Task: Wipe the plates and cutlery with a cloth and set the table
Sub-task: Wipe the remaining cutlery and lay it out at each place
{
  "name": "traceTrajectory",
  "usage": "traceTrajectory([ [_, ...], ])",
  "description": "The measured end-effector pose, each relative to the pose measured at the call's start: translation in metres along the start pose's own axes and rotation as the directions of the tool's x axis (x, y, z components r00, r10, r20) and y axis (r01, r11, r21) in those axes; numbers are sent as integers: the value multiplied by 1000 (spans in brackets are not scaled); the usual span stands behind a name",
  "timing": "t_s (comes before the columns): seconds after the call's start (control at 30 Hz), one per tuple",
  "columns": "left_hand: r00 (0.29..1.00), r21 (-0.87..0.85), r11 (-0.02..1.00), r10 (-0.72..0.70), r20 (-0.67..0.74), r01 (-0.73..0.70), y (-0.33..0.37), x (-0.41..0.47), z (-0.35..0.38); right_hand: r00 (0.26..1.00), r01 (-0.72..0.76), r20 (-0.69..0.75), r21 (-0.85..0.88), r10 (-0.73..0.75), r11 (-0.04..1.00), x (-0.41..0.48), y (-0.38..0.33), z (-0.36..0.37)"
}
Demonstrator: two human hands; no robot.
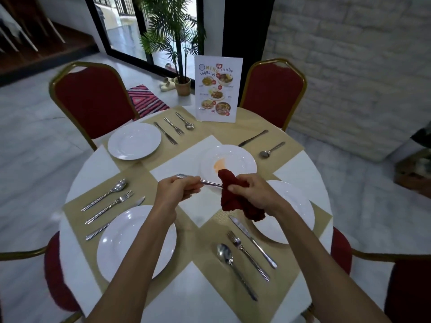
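Plainly, the piece of cutlery [205, 182] you held was a thin, stiff bar of polished metal. I judged it light and rather slick, so the sound place to take it was the handle, where it was thickest. Your left hand [177, 190] did just that, fingers curled round the handle end. Your right hand [251, 192] pinched the red cloth [235, 199] around the other end. The working end was buried in the folds, so you could not tell from this view whether it was a fork. The far place showed only a knife [253, 138] and a spoon [271, 149], so a fork was my guess.

The piece hung level in the air over the middle of the tabletop [98, 164], touching nothing but your hands and the cloth. The cloth looked soft and limp, with its loose part drooping below your right hand. It should have moulded easily round tines or a bowl, though a sharp edge inside called for a light squeeze.

Just beyond the cloth lay the stained plate [242, 159], marked with an orange smear. It looked smooth, breakable and heavier than the cutlery, best gripped at the rim. Three other plates sat at their places with cutlery beside them, and a menu card [218, 88] stood at the far edge.
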State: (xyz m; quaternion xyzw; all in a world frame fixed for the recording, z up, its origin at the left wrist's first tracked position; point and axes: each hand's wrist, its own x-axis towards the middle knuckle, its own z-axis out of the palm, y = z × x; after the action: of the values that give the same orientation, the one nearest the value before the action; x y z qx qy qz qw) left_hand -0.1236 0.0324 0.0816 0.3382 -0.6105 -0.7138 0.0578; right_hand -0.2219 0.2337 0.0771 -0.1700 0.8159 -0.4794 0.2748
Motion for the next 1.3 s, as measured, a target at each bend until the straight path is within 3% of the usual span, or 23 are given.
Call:
traceTrajectory([
  [0.1,999,-11,1000,-7,48,8,-5,-8,-9,988,-22,-150,27,26,999,1,3,3],
  [0.23,991,99,994,-66,118,55,-6,-9,-19,950,-58,-290,207,117,977,0,6,19],
  [0.3,988,156,984,-104,114,86,-9,-8,-30,867,-85,-437,346,240,935,1,9,19],
  [0.4,987,109,984,-151,51,144,-18,-11,-51,674,-34,-550,643,492,765,4,17,0],
  [0.47,987,19,987,-159,3,159,-25,-14,-49,649,-65,-518,692,558,719,4,21,-1],
  [0.57,986,-74,987,-151,-69,146,-32,-22,-17,741,-131,-369,740,561,660,2,10,37],
  [0.67,994,34,994,-107,-22,107,-40,-38,17,847,-175,-206,763,490,623,1,-7,78],
  [0.73,996,213,976,-62,62,48,-46,-45,24,868,-152,-240,706,436,692,3,-14,84],
  [0.87,947,513,850,-57,317,-121,-43,-41,11,857,-80,-305,718,415,692,7,-13,66],
  [0.93,972,568,803,58,227,-181,-33,-33,4,871,-96,-320,634,374,767,6,-9,59],
  [1.0,966,526,813,249,71,-249,-17,-24,2,922,-98,-278,501,268,860,0,-10,61],
  [1.07,939,502,801,336,75,-327,-3,-16,6,974,-74,-171,380,148,922,-11,-16,69],
  [1.17,939,456,821,321,127,-342,0,-5,9,994,-61,-62,388,93,920,-26,-23,79],
  [1.3,977,189,960,212,-11,-206,0,7,-15,989,-143,0,325,151,935,-49,-4,74],
])
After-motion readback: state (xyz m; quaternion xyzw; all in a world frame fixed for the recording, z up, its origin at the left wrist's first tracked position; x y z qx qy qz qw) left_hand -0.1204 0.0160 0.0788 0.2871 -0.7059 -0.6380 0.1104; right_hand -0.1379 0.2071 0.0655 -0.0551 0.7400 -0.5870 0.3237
